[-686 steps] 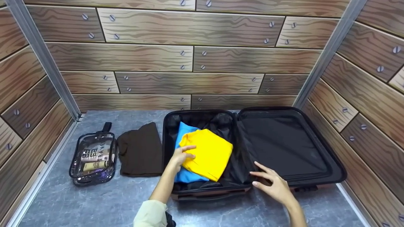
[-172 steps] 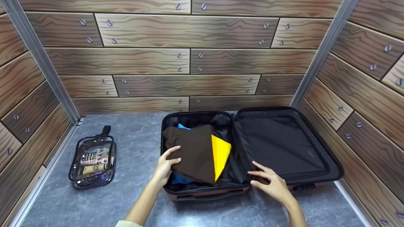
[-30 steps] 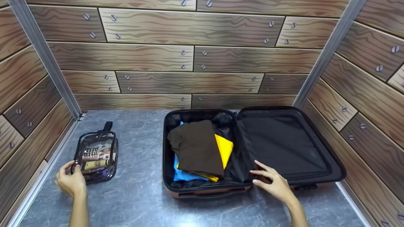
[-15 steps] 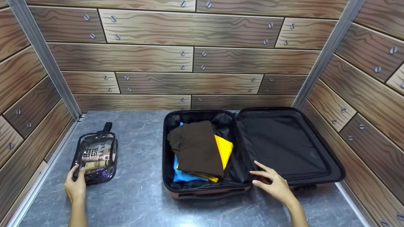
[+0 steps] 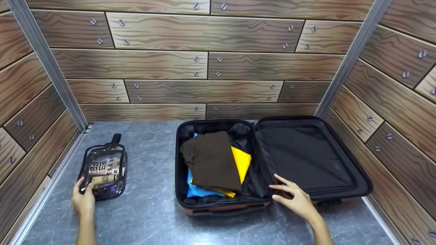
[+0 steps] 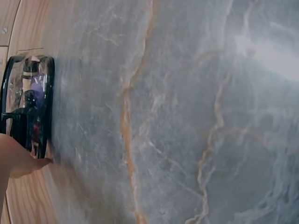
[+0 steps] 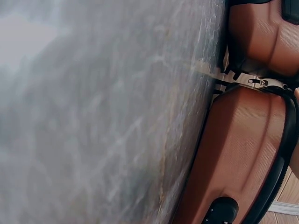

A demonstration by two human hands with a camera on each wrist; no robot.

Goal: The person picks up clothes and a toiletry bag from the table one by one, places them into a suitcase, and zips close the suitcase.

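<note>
At the left, a clear toiletry bag (image 5: 102, 168) with black edging and a strap lies on the grey tabletop. My left hand (image 5: 83, 200) grips its near left corner, thumb and a finger over the edge; in the left wrist view the hand (image 6: 16, 158) is at the bag's (image 6: 35, 93) near end. An opened suitcase (image 5: 218, 205) holds a folded dark brown garment (image 5: 216, 160) on top of a yellow one (image 5: 242, 161) and a blue one (image 5: 202, 191). My right hand (image 5: 294, 200) rests with spread, relaxed fingers at the suitcase's near edge, by the hinge between both halves.
The suitcase's black-lined lid half (image 5: 306, 156) lies flat to the right. Its brown ribbed shell (image 7: 247, 135) fills the right side of the right wrist view. Wood-patterned walls (image 5: 204, 64) enclose the tabletop (image 5: 150, 163) at the back and both sides.
The brown garment has gone from the table into the suitcase, over the yellow one. My left hand has left the clothes for the toiletry bag, shifting slightly right along its corner. The right hand stays put.
</note>
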